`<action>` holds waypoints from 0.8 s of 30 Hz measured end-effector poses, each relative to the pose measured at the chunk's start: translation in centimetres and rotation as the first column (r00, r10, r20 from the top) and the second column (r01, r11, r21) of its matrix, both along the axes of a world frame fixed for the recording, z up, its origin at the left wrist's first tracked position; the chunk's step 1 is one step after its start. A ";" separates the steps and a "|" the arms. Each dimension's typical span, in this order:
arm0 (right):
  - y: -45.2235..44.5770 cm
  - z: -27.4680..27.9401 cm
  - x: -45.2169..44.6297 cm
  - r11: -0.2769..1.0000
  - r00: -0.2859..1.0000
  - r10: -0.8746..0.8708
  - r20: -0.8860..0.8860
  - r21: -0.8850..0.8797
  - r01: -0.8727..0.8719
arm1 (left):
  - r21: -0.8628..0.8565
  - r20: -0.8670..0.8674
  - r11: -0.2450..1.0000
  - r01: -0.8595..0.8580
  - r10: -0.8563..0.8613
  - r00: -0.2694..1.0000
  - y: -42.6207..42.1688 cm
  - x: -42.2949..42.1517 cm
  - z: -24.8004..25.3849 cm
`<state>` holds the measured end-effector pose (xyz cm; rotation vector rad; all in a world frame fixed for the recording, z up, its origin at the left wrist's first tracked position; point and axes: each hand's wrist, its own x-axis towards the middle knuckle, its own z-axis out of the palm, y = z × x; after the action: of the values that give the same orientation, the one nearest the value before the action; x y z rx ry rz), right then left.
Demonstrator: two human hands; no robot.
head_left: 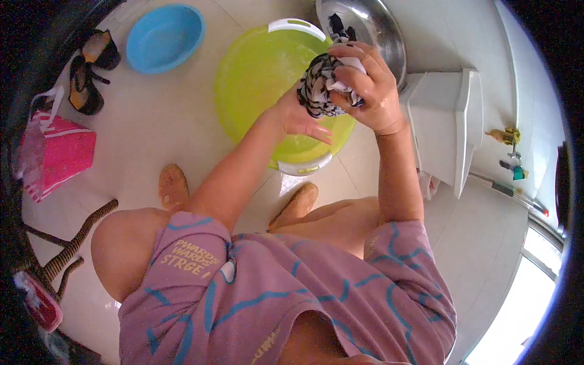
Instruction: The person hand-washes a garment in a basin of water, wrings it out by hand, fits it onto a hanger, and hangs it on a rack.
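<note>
A bunched, patterned black-and-white cloth (322, 82) is gathered between my two hands above a lime-green basin (243, 73) with white handles. Around its upper right side, the fingers of my right hand (374, 88) are closed, gripping folds of it. From the lower left, my left hand (295, 118) bears the bundle; its thumb shows below the cloth, while its other fingers are hidden behind it. A dark and white end of cloth (340, 29) sticks out past my right hand, in front of a steel basin (386, 30).
A blue basin (165, 38) lies on the floor at upper left, near black sandals (85, 91) and a pink bag (67, 149). At right stands a white box-like fixture (441, 115) by the wall, with a tap (514, 155) above. A brown wrapped frame (67, 249) is at lower left.
</note>
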<state>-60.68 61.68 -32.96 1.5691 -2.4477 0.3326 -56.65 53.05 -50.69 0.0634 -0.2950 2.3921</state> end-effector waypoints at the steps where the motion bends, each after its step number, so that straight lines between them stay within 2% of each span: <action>1: -0.2 -0.1 0.2 1.000 1.000 0.006 0.004 0.008 -0.006 | 0.108 0.047 0.994 -0.007 0.002 0.999 0.3 0.5 0.4; 2: -0.4 -0.4 0.7 1.000 1.000 0.012 -0.002 -0.009 -0.012 | 0.166 0.084 0.985 -0.054 0.041 0.996 1.0 1.0 0.8; 3: -0.6 -0.6 0.9 1.000 1.000 0.013 -0.018 -0.027 -0.014 | 0.134 0.077 0.979 -0.151 0.142 0.987 1.9 1.3 1.1; 4: -0.8 -0.7 1.4 0.999 1.000 0.009 -0.030 -0.043 -0.010 | -0.070 -0.086 0.922 -0.380 0.374 0.923 3.2 1.4 1.4; 5: -1.0 -0.3 1.9 0.999 0.999 -0.009 -0.038 -0.051 0.008 | -0.269 -0.248 0.762 -0.590 0.537 0.806 4.6 1.6 1.6; 7: -0.6 -0.5 3.0 0.978 0.994 -0.104 -0.038 -0.185 0.096 | -0.267 -0.259 0.672 -0.690 0.640 0.723 5.6 1.3 2.3; 8: -0.2 -0.8 3.3 0.958 0.988 -0.151 -0.037 -0.254 0.137 | 0.043 0.042 0.863 -0.503 0.502 0.864 5.0 0.7 1.8; 9: 0.4 -1.1 3.5 0.931 0.979 -0.201 -0.026 -0.317 0.183 | 0.400 0.263 0.863 -0.309 0.215 0.941 4.5 -0.2 1.4; 10: 0.7 -1.6 3.7 0.872 0.965 -0.262 0.024 -0.422 0.247 | 0.464 0.179 0.833 -0.302 0.246 0.953 4.5 -1.4 0.7; 12: 2.2 -3.2 4.1 0.673 0.876 -0.439 0.201 -0.572 0.469 | 0.138 0.305 0.924 -0.356 0.302 0.903 3.9 -2.3 0.6; 13: 2.8 -4.0 4.5 0.492 0.756 -0.534 0.378 -0.588 0.642 | -0.019 0.272 0.917 -0.398 0.388 0.880 3.0 -2.7 0.8; 14: 3.4 -4.8 4.4 0.285 0.612 -0.541 0.577 -0.559 0.779 | -0.215 0.258 0.886 -0.411 0.457 0.851 2.3 -3.3 0.5; 16: 5.3 -7.5 3.1 -0.011 0.472 -0.279 0.836 -0.495 0.869 | -0.370 0.165 0.818 -0.440 0.524 0.836 1.3 -3.7 -0.2; 18: 6.3 -9.9 2.3 -0.194 0.296 0.070 0.953 -0.278 0.941 | -0.606 -0.007 0.569 -0.556 0.695 0.719 0.8 -4.1 -1.1; 19: 6.7 -11.5 2.0 -0.211 0.204 0.187 0.961 -0.163 0.964 | -0.686 -0.079 0.486 -0.542 0.690 0.719 0.5 -3.9 0.3; 22: 6.6 -14.0 1.8 -0.235 0.148 0.536 0.831 -0.021 0.972 | -0.724 -0.183 0.424 -0.544 0.642 0.745 0.3 -4.2 1.6; 24: 6.9 -13.6 2.2 -0.195 0.187 0.527 0.829 -0.096 0.976 | -0.683 -0.124 0.535 -0.498 0.587 0.800 0.2 -4.1 2.1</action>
<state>-58.51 68.58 -46.54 -0.7557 -1.3729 2.7342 -60.79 53.29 -48.63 -0.4042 0.7052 2.9793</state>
